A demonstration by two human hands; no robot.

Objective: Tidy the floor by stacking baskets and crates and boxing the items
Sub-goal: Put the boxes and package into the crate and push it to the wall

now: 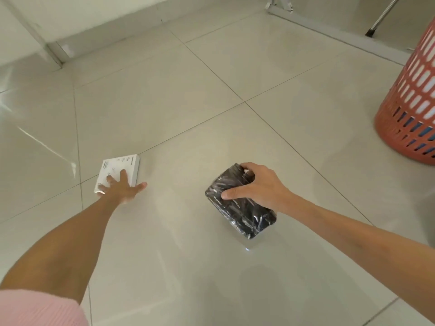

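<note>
I am curling my right hand's (261, 184) fingers (231, 192) around the black wrapped packet (240, 209) on the floor (211, 90), while my left hand (122, 188) is pressing spread fingers flat on the white box (128, 164). I am gathering loose items, I judge; next, lifting both toward a container, perhaps the red basket (409, 109) well apart.

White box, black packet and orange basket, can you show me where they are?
White box (127, 166), head view, on its printed top face.
Black packet (242, 211), head view, on its shiny wrapped top.
Orange basket (409, 107), head view, on its slotted side wall.
</note>
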